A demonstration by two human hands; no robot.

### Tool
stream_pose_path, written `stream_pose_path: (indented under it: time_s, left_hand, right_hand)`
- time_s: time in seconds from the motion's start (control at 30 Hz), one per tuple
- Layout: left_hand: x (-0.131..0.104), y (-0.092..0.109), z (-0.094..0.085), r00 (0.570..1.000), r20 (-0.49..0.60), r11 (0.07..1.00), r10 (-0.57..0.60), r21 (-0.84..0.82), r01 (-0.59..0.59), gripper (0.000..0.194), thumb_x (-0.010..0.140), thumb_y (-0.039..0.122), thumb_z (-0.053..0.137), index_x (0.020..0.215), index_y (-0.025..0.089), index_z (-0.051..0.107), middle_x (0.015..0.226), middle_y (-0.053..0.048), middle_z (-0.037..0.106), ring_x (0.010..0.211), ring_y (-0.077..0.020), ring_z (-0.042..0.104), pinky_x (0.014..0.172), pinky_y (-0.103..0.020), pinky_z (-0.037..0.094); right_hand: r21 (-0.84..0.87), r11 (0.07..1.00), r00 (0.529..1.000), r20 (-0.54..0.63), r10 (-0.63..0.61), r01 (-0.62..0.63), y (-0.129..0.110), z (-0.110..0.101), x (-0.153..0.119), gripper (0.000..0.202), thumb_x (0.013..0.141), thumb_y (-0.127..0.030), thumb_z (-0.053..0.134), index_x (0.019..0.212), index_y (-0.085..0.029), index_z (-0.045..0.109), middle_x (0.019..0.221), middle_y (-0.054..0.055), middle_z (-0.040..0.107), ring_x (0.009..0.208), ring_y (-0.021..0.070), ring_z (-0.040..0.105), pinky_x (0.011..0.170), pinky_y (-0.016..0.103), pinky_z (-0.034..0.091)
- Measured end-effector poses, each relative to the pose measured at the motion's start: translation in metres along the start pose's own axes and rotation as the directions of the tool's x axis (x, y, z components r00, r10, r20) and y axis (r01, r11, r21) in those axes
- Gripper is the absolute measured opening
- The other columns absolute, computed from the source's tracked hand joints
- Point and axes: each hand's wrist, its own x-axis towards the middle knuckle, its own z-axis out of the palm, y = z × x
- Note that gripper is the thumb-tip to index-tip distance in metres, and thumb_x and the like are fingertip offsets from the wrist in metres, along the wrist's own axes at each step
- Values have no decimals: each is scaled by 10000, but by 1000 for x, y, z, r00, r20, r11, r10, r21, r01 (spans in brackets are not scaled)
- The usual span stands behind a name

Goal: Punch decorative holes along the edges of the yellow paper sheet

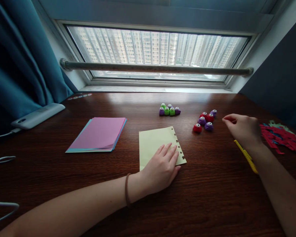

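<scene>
My left hand [160, 168] lies with its fingers outstretched on a pale yellow sheet of paper [150, 144]. Small star-shaped holes and notches run along the sheet's right edge. On the right, my right hand [245, 129] hovers over the table, thumb and forefinger pinched together; anything between them is too small or hidden to make out. Left of it stands a loose group of red and purple craft punches [201, 121] with white buttons. A yellow utility knife [246, 157] lies beside the right wrist, partly behind the forearm.
Farther back are green and purple craft punches [169, 110]. A stack of coloured paper [98, 133], pink on top, lies left. Red and pale green paper strips [283, 138] are heaped at right. A white device [39, 116] with a cable sits by the curtain [27, 56].
</scene>
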Motion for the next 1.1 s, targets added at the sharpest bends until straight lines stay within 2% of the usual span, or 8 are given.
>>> stream_pose_path:
  time_s: [0.07,0.2,0.43,0.63,0.77,0.87,0.97,1.1]
  left_hand:
    - [0,0,0,1000,11,1000,-12,5,12,425,943,311,344,1239,33,470,1339,-177,399,1265,-323,325,1063,-461,270]
    - [0,0,0,1000,25,1000,-17,8,17,413,944,320,336,1212,49,495,1328,-162,417,1261,-314,332,1063,-456,266]
    - [-1,1,0,999,29,1000,-26,18,25,415,947,330,330,1223,62,486,1330,-151,415,1266,-308,319,1062,-455,257]
    - [-1,2,0,999,32,999,-26,25,25,423,942,329,334,1233,60,481,1314,-145,428,1224,-298,358,1032,-422,298]
    - [-2,5,-5,995,42,994,-86,64,83,487,928,437,387,1243,76,474,1304,-141,434,1171,-298,388,976,-426,348]
    - [-2,5,-18,983,71,984,-171,69,166,519,911,516,397,1223,112,491,1294,-133,442,1141,-300,406,940,-444,372]
    - [-1,0,-33,967,163,980,-197,25,195,411,945,449,348,1140,141,537,1242,-128,473,1100,-285,438,905,-436,397]
    - [-2,-11,-42,956,266,989,-127,-45,144,234,925,292,411,1046,156,558,1199,-121,487,1070,-262,460,892,-414,412]
  right_hand:
    - [-152,986,997,-45,61,-68,7,-2,2,201,786,-343,564,885,-238,704,752,102,637,651,250,540,525,322,300]
    - [-239,966,992,-96,80,-101,16,-4,4,232,810,-318,523,895,-209,710,926,151,634,725,305,536,509,332,238]
    - [-233,971,988,-154,10,-46,17,-5,2,222,822,-270,508,924,-210,696,930,130,639,725,280,527,504,313,200]
    - [-144,987,968,-231,-99,67,5,7,-4,178,806,-340,576,834,-197,680,800,81,659,690,217,549,525,288,271]
    - [-9,987,976,-151,-158,158,-16,22,-19,217,808,-408,575,837,-224,685,708,36,666,626,198,584,540,275,312]
    - [-17,966,963,-71,-259,259,-33,30,-36,232,822,-423,553,839,-236,689,697,30,666,622,206,600,540,281,314]
    - [-5,947,947,-9,-321,321,-44,35,-50,242,838,-430,529,841,-249,689,703,23,669,618,210,609,531,287,311]
    - [100,929,931,46,-362,357,-48,41,-59,249,855,-419,508,845,-250,690,729,20,678,655,211,628,561,285,347]
